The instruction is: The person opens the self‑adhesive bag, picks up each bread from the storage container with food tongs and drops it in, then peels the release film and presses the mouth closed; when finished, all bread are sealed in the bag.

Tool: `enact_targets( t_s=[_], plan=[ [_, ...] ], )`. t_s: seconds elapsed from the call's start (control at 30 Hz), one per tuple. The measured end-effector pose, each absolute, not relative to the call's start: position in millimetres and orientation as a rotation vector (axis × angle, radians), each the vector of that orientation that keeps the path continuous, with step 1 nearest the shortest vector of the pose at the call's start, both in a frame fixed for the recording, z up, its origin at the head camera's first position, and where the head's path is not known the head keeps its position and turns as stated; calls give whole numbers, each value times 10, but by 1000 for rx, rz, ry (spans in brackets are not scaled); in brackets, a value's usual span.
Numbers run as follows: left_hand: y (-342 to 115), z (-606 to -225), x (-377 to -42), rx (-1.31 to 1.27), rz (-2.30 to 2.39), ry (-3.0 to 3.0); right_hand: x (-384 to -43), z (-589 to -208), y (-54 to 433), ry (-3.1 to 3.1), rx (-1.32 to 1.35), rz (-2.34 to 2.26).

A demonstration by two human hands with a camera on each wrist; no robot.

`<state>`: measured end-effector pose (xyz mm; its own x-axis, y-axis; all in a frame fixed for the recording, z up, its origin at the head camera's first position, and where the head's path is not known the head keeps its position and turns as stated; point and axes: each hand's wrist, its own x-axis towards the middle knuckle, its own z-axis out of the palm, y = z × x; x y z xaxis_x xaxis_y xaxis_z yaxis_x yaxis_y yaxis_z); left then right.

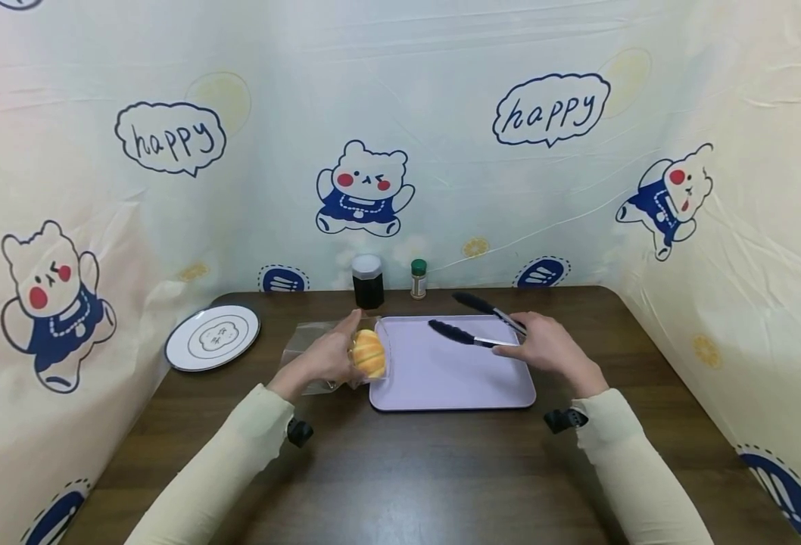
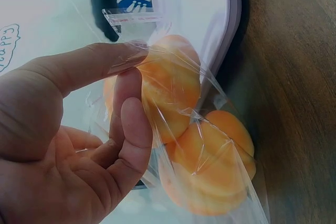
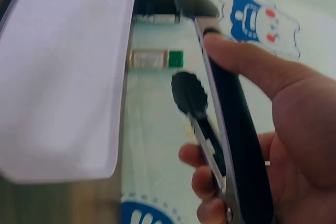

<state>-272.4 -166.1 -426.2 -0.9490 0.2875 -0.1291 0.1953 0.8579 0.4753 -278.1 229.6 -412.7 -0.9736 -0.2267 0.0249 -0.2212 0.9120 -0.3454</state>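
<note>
Pinching bread bag (image 1: 371,353) in left hand (image 1: 328,354) at left edge of tray (image 1: 441,390); clamping fingers of right hand (image 1: 549,347) round tongs (image 1: 466,337).

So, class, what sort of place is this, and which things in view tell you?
Probably a staged tabletop for handling food: a printed cloth backdrop hangs behind the table, the right hand holds tongs, and a clear bag holds bread-like pieces.
</note>
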Motion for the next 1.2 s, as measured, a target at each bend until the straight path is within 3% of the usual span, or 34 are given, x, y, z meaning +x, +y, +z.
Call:
enact_targets(
  t_s=[0.37,1.2],
  plan=[
    [-1665,-4263,-2709,402,706,2832,-2904,-4262,2786,3023,-6,-561],
    [-1720,-4206,-2728,451,786,2824,-2981,-4576,3167,2905,206,-426]
  ],
)
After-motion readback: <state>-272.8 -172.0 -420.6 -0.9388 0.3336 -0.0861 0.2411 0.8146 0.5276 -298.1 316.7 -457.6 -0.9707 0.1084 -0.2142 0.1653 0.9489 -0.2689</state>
